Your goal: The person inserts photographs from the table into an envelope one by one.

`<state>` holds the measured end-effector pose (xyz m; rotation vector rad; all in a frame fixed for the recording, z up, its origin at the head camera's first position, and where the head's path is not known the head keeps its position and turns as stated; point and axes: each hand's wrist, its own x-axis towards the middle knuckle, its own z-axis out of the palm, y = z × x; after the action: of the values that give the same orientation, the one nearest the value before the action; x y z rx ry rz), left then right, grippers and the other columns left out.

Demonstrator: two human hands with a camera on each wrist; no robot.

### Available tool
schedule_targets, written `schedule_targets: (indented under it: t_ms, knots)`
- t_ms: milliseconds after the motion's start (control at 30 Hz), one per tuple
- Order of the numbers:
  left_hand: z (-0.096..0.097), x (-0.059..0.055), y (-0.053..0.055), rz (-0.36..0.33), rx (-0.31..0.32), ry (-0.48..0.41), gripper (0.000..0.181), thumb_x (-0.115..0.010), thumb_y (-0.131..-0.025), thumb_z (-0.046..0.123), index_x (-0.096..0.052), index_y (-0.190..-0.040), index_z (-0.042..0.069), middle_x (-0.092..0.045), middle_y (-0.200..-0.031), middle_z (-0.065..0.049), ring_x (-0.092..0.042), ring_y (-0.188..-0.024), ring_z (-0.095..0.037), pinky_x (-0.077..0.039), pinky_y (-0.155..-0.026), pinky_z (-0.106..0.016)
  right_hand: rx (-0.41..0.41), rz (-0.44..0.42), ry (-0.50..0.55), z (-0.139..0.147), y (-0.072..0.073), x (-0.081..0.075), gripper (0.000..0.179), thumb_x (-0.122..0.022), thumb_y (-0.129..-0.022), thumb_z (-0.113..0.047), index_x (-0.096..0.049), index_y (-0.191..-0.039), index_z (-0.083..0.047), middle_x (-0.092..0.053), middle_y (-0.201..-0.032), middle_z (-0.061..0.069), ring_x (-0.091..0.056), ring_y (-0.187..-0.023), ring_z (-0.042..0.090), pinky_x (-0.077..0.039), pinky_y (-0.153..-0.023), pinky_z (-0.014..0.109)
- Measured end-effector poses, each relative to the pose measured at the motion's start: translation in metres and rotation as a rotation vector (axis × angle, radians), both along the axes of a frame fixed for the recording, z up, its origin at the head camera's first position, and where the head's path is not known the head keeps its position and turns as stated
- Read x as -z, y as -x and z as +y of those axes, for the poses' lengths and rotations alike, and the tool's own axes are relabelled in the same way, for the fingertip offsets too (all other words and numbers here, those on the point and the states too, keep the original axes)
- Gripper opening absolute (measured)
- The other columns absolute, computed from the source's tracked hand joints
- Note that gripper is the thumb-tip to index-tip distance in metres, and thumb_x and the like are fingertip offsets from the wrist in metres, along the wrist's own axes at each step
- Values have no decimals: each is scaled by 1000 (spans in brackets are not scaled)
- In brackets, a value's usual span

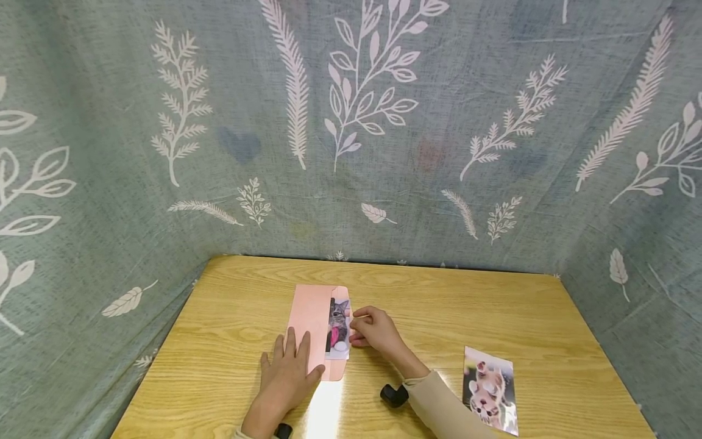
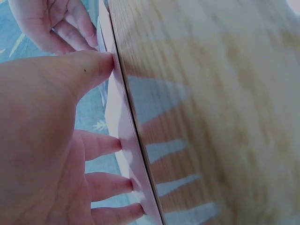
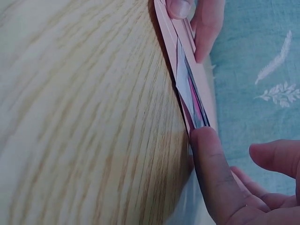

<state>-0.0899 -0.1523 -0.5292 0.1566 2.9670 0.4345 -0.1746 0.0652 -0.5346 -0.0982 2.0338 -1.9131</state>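
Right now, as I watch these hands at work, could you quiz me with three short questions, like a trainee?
1. Which hand is spread over the pink envelope: A) right, B) left, C) neither?

2. True or false: the cat picture sticks partly out of the envelope.

3. Fill in: in the head view, a second animal picture lies on the ____ side of the table.

Key:
1. B, the left hand.
2. True.
3. Right.

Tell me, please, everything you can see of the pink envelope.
The rectangular pink envelope, paper by its look, lies flat on the wooden table, its flap open towards the right hand. A cat picture shows at its opening, over the flap. The left hand rests on its near part.
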Motion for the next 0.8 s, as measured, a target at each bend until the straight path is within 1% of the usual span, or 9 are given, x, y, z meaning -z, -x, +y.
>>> schedule_targets:
  t_ms: [33, 233, 267, 400, 600, 700, 800]
  knots:
    - [0, 0, 0, 2, 1, -2, 77, -61, -96, 51, -38, -153, 5, -24, -157, -31, -21, -142, -54, -21, -102, -79, 1, -4, 5, -1, -1, -4, 32, -54, -102, -3, -51, -128, 16, -67, -104, 28, -70, -85, 42, -60, -72, 45]
    - [-1, 0, -1, 12, 8, 2, 77, -61, -96, 52, -38, -154, 6, -24, -157, -31, -22, -142, -54, -21, -101, -79, 11, -6, 17, -5, -1, -4, 32, -55, -101, -3, -52, -127, 15, -67, -102, 27, -71, -84, 41, -60, -72, 44]
    - [-1, 0, -1, 13, 8, 2, 77, -61, -96, 52, -38, -154, 6, -24, -157, -31, -22, -142, -54, -21, -101, -79, 12, -3, 15, -6, 0, 0, 31, -56, -101, -4, -52, -126, 14, -68, -102, 25, -71, -83, 39, -60, -71, 43]
    - [-1, 0, -1, 11, 7, -1, 77, -61, -96, 52, -38, -153, 6, -24, -157, -31, -22, -142, -54, -21, -101, -79, 7, -5, 16, -7, 0, 0, 32, -55, -102, -4, -52, -128, 14, -67, -104, 27, -70, -86, 43, -60, -73, 45]
    - [0, -1, -1, 3, 5, -3, 77, -61, -96, 51, -38, -154, 6, -24, -157, -31, -21, -142, -54, -20, -101, -79, -6, -3, 16, -9, 2, 2, 31, -51, -102, 0, -50, -128, 17, -64, -106, 33, -67, -89, 50, -58, -76, 52]
    - [0, -1, -1, 1, 4, -4, 77, -62, -96, 51, -38, -154, 6, -24, -158, -31, -21, -142, -54, -20, -101, -80, -11, 0, 24, -10, 1, 1, 32, -52, -102, -1, -50, -129, 17, -64, -107, 33, -67, -89, 49, -59, -76, 50]
    - [0, -1, -1, 3, 2, -2, 77, -62, -95, 51, -38, -154, 6, -24, -157, -31, -21, -142, -54, -21, -101, -80, -12, 5, 26, -10, 1, 0, 33, -54, -102, -4, -51, -129, 14, -65, -106, 29, -69, -87, 44, -60, -74, 46]
